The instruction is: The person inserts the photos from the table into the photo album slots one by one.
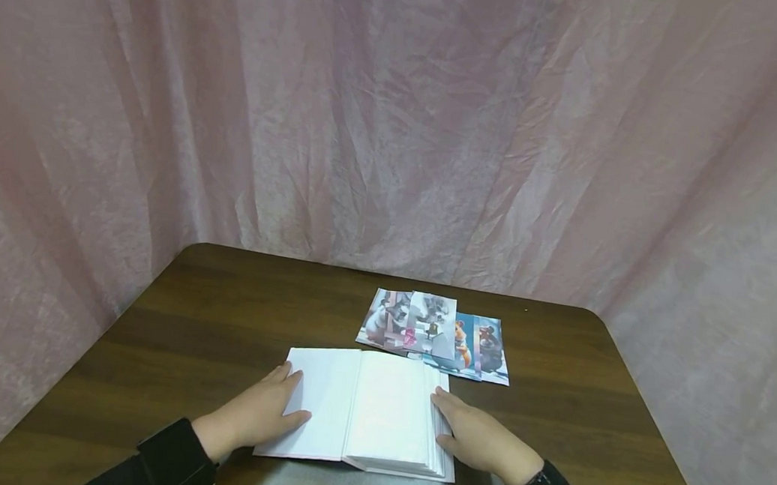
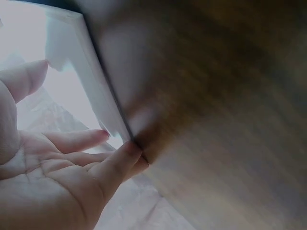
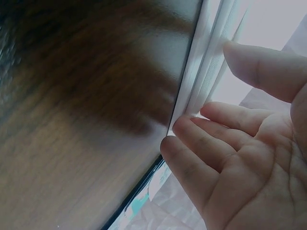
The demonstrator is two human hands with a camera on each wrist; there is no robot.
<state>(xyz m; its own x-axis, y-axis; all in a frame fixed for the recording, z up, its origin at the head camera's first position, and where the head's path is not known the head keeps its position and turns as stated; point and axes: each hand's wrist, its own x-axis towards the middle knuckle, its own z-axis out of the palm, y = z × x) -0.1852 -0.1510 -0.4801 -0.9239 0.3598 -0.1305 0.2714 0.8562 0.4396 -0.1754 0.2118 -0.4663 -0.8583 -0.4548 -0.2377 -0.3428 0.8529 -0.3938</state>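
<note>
A thick album (image 1: 393, 412) with blank white pages lies open near the front of the table, its page block on the right. My left hand (image 1: 256, 412) rests at the left edge of the inside cover (image 1: 323, 399), fingers extended and thumb over the white surface. In the left wrist view, the fingertips (image 2: 130, 147) meet the cover's edge. My right hand (image 1: 486, 441) touches the album's right side with its fingers loosely extended. The right wrist view shows the fingertips (image 3: 181, 125) along the layered page edges (image 3: 204, 62), with the thumb near the upper pages.
Overlapping animal pictures (image 1: 431, 324) lie just behind the album. More blue-toned pictures (image 1: 489, 351) extend to their right, partly covered. The brown wooden table (image 1: 256, 301) has rounded far corners, and a pink curtain (image 1: 394, 160) hangs behind it.
</note>
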